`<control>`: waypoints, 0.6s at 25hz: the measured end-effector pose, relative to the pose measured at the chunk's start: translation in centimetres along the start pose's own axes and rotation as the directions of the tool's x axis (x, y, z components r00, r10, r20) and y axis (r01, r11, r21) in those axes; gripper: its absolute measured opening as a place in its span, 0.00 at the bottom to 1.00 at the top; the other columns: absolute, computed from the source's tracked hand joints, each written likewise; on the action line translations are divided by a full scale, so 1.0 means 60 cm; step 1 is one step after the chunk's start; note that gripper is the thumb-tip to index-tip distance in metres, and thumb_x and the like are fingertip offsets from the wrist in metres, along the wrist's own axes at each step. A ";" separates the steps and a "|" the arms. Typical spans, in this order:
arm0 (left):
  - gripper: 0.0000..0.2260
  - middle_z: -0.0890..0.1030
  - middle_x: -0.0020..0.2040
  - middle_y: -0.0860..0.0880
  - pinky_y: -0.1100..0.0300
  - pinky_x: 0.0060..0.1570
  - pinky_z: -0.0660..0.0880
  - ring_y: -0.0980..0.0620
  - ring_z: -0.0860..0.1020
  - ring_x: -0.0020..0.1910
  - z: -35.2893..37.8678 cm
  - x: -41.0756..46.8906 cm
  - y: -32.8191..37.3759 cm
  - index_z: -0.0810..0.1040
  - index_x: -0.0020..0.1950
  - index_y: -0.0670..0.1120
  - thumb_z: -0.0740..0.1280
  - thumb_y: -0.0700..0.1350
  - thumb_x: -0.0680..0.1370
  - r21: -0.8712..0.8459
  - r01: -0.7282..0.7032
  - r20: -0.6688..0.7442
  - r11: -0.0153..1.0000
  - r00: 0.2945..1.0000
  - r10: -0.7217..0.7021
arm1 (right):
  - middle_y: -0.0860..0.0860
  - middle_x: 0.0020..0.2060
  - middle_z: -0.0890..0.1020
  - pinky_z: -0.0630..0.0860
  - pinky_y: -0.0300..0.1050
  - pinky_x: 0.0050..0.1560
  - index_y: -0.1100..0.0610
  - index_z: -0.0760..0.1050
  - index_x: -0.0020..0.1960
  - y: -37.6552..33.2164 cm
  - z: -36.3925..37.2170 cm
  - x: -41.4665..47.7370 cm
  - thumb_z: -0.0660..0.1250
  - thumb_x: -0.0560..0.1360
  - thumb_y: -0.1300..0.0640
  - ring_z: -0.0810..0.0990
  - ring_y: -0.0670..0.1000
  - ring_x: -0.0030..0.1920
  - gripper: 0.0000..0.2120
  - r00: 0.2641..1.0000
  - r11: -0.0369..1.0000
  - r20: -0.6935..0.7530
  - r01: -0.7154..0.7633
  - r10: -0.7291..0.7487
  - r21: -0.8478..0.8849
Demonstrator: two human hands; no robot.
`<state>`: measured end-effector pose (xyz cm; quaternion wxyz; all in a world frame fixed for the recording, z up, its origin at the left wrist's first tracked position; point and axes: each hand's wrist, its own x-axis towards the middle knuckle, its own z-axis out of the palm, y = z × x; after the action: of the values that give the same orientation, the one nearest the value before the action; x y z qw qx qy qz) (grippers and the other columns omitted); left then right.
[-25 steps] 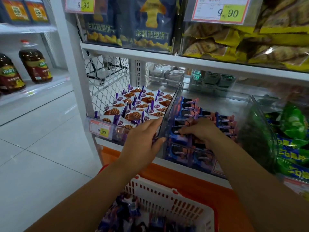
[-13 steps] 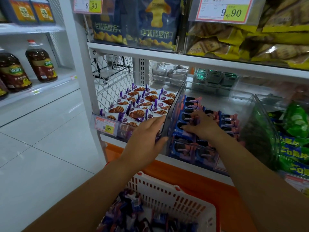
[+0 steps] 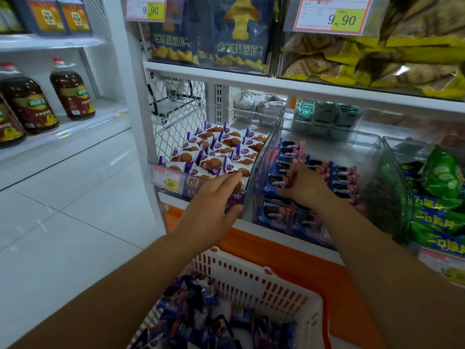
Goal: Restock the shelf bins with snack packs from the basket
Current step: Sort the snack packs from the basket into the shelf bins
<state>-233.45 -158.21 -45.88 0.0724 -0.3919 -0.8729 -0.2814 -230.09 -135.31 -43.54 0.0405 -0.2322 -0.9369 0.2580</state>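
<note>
Deeper into the middle bin (image 3: 347, 147) than a second ago, the right hand (image 3: 305, 187) curls its fingers on blue snack packs (image 3: 343, 176); the left hand (image 3: 214, 207), fingers straight, steadies the bin wall. A rough tug could topple the row. More wait in the basket (image 3: 251, 273).

The left price tag (image 3: 146, 8), clipped high on the top shelf, reads "9.90" on its yellow patch — the right price tag (image 3: 332, 15) beside it reads the same. Dark blue bags (image 3: 241, 34) between them carry pale Chinese characters, "机造型饼" among them. On the front of the clear bin (image 3: 193, 187) of purple waffle packs, the bin tag (image 3: 166, 180) shows "9.90". The corner tag (image 3: 450, 269) at the lower right begins "32". Green packs (image 3: 435, 233) bear yellow characters starting "一口". Print on the oil bottles (image 3: 73, 93) and blue packs (image 3: 286, 159) is too blurred to read.
</note>
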 end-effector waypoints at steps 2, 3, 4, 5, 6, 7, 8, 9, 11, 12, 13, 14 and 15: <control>0.29 0.60 0.77 0.55 0.66 0.67 0.51 0.58 0.55 0.74 -0.002 -0.006 0.003 0.54 0.79 0.53 0.63 0.50 0.81 0.031 -0.012 -0.005 0.999 1.000 0.012 | 0.58 0.58 0.75 0.73 0.46 0.48 0.56 0.67 0.61 -0.003 -0.009 0.002 0.76 0.69 0.53 0.74 0.54 0.49 0.26 1.000 1.000 0.024 -0.009 0.009 0.004; 0.29 0.60 0.77 0.55 0.66 0.67 0.51 0.58 0.55 0.74 -0.002 -0.009 0.003 0.55 0.79 0.53 0.63 0.50 0.81 0.047 -0.017 -0.015 0.999 1.000 0.017 | 0.58 0.60 0.72 0.74 0.48 0.52 0.54 0.67 0.63 -0.004 -0.014 0.003 0.77 0.68 0.50 0.75 0.56 0.52 0.29 1.000 1.000 -0.008 0.001 -0.001 -0.004; 0.28 0.61 0.76 0.55 0.66 0.67 0.51 0.58 0.56 0.74 -0.001 -0.012 0.002 0.56 0.79 0.53 0.63 0.49 0.81 0.058 -0.021 -0.030 0.998 0.999 0.023 | 0.59 0.63 0.69 0.74 0.50 0.57 0.53 0.66 0.66 -0.005 -0.018 0.003 0.76 0.68 0.48 0.73 0.58 0.57 0.32 0.998 0.999 -0.053 0.025 -0.027 -0.027; 0.28 0.62 0.76 0.55 0.65 0.67 0.52 0.57 0.57 0.74 -0.001 -0.017 -0.001 0.57 0.78 0.53 0.63 0.49 0.81 0.065 -0.022 -0.040 0.998 0.999 0.025 | 0.59 0.66 0.67 0.71 0.52 0.63 0.52 0.64 0.70 -0.005 -0.019 0.001 0.75 0.70 0.47 0.71 0.60 0.62 0.34 0.995 0.996 -0.075 0.055 -0.060 -0.067; 0.27 0.63 0.76 0.54 0.65 0.67 0.52 0.57 0.58 0.73 0.001 -0.026 -0.004 0.58 0.78 0.53 0.63 0.48 0.81 0.065 -0.020 -0.047 0.998 0.999 0.023 | 0.59 0.69 0.65 0.68 0.53 0.67 0.52 0.62 0.73 -0.006 -0.019 -0.003 0.73 0.72 0.48 0.68 0.61 0.66 0.34 0.993 0.989 -0.062 0.092 -0.099 -0.115; 0.26 0.64 0.75 0.54 0.67 0.67 0.51 0.57 0.59 0.73 0.003 -0.036 -0.007 0.59 0.78 0.53 0.63 0.48 0.81 0.063 -0.020 -0.054 0.998 0.998 0.023 | 0.58 0.70 0.66 0.66 0.53 0.69 0.52 0.61 0.75 -0.009 -0.021 -0.010 0.70 0.75 0.50 0.68 0.60 0.68 0.32 0.988 0.981 -0.054 0.138 -0.146 -0.138; 0.24 0.66 0.74 0.53 0.69 0.67 0.51 0.57 0.61 0.72 0.007 -0.049 -0.011 0.61 0.77 0.52 0.62 0.47 0.81 0.060 -0.024 -0.061 0.998 0.998 0.028 | 0.57 0.69 0.69 0.68 0.53 0.68 0.53 0.62 0.74 -0.014 -0.021 -0.025 0.67 0.77 0.52 0.70 0.59 0.67 0.28 0.974 0.975 -0.108 0.187 -0.199 -0.118; 0.22 0.68 0.73 0.52 0.69 0.67 0.52 0.55 0.63 0.71 0.013 -0.064 -0.017 0.64 0.76 0.51 0.62 0.46 0.81 0.057 -0.033 -0.064 0.998 0.997 0.036 | 0.56 0.66 0.72 0.71 0.52 0.65 0.54 0.65 0.72 -0.021 -0.019 -0.044 0.65 0.78 0.55 0.72 0.57 0.64 0.24 0.932 0.965 -0.251 0.255 -0.262 -0.059; 0.20 0.72 0.70 0.49 0.64 0.66 0.60 0.52 0.69 0.68 0.034 -0.104 -0.037 0.69 0.73 0.48 0.63 0.43 0.81 0.051 -0.026 0.003 0.998 1.000 0.026 | 0.52 0.56 0.75 0.73 0.43 0.57 0.57 0.71 0.65 -0.044 0.006 -0.102 0.61 0.79 0.58 0.74 0.51 0.56 0.15 0.735 0.873 -0.556 0.487 -0.388 0.034; 0.19 0.73 0.69 0.50 0.62 0.66 0.63 0.51 0.70 0.67 0.053 -0.127 -0.052 0.71 0.71 0.48 0.64 0.43 0.80 0.052 -0.001 0.078 0.999 0.997 -0.003 | 0.50 0.51 0.75 0.72 0.37 0.52 0.58 0.73 0.61 -0.055 0.037 -0.134 0.60 0.79 0.59 0.73 0.48 0.51 0.12 0.663 0.809 -0.594 0.587 -0.456 0.033; 0.17 0.73 0.68 0.50 0.61 0.66 0.65 0.51 0.72 0.65 0.077 -0.152 -0.070 0.73 0.70 0.48 0.63 0.43 0.80 0.053 0.028 0.183 0.998 0.982 -0.037 | 0.49 0.49 0.74 0.70 0.33 0.47 0.58 0.73 0.58 -0.056 0.077 -0.162 0.60 0.79 0.60 0.72 0.46 0.47 0.09 0.668 0.775 -0.528 0.631 -0.523 0.031; 0.16 0.74 0.67 0.50 0.57 0.66 0.70 0.50 0.73 0.63 0.105 -0.177 -0.088 0.74 0.68 0.48 0.62 0.43 0.80 0.063 0.054 0.311 0.997 0.948 -0.071 | 0.49 0.49 0.74 0.71 0.33 0.43 0.57 0.73 0.57 -0.047 0.129 -0.186 0.60 0.79 0.60 0.72 0.45 0.45 0.08 0.749 0.794 -0.367 0.606 -0.552 0.044; 0.15 0.74 0.67 0.48 0.54 0.65 0.72 0.49 0.73 0.62 0.133 -0.200 -0.105 0.75 0.66 0.47 0.61 0.44 0.80 0.088 0.068 0.452 0.994 0.887 -0.100 | 0.49 0.51 0.75 0.72 0.35 0.42 0.56 0.73 0.58 -0.024 0.188 -0.200 0.60 0.79 0.60 0.73 0.46 0.44 0.09 0.842 0.848 -0.120 0.530 -0.525 0.013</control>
<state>-229.05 -164.90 -59.42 -0.1327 -0.4060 -0.8909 -0.1542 -222.22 -147.15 -52.04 0.1674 0.0214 -0.9547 0.2450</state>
